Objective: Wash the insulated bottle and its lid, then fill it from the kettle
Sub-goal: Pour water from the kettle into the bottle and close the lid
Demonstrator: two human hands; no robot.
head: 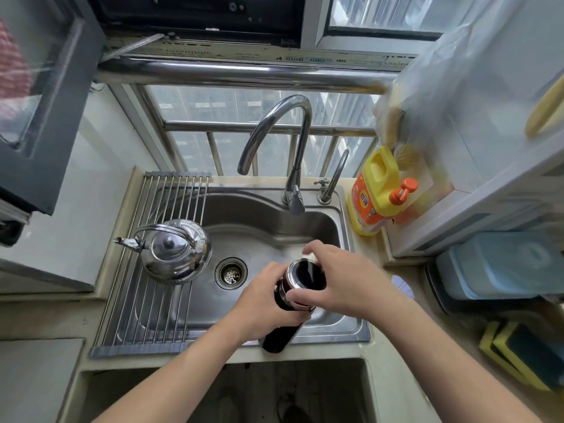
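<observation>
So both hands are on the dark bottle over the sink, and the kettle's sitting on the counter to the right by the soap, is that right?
Not quite. The head view shows the kettle on the drying rack at the sink's left side, not by the soap. The left hand and right hand do hold the bottle.

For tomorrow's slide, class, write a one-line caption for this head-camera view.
Both hands grip a dark insulated bottle over the steel sink; a kettle rests on the drying rack.
</observation>
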